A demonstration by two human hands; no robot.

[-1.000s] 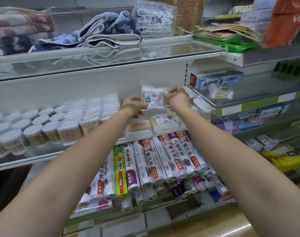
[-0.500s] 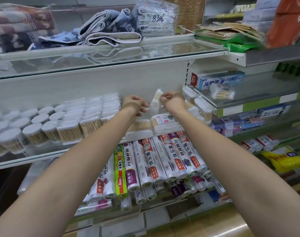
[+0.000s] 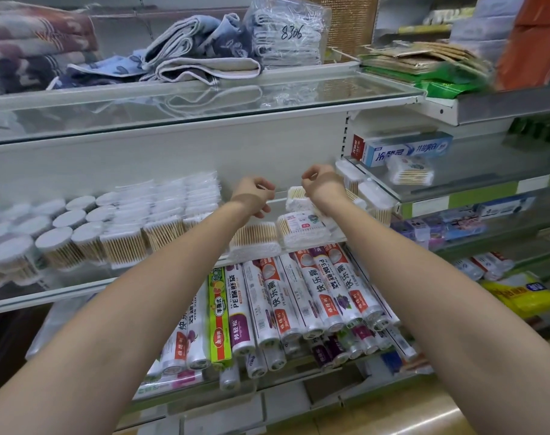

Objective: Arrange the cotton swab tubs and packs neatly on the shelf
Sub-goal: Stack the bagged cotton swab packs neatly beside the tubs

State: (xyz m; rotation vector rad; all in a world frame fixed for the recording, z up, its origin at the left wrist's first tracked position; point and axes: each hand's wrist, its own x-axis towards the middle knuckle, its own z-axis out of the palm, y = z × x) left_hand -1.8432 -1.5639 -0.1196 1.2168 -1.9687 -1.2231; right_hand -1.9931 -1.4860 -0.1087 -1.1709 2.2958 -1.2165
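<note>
The person's 2 forearms were bare, with no sleeves, from the lower frame edge up to the wrists. The left hand (image 3: 253, 191) and right hand (image 3: 322, 183) wore no gloves, rings or watch.

Folded towels (image 3: 185, 54), toothpaste box (image 3: 405, 150)

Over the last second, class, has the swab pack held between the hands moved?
Yes. The swab pack has dropped from level with the toothpaste box to the glass shelf, behind the front labelled pack.
</note>
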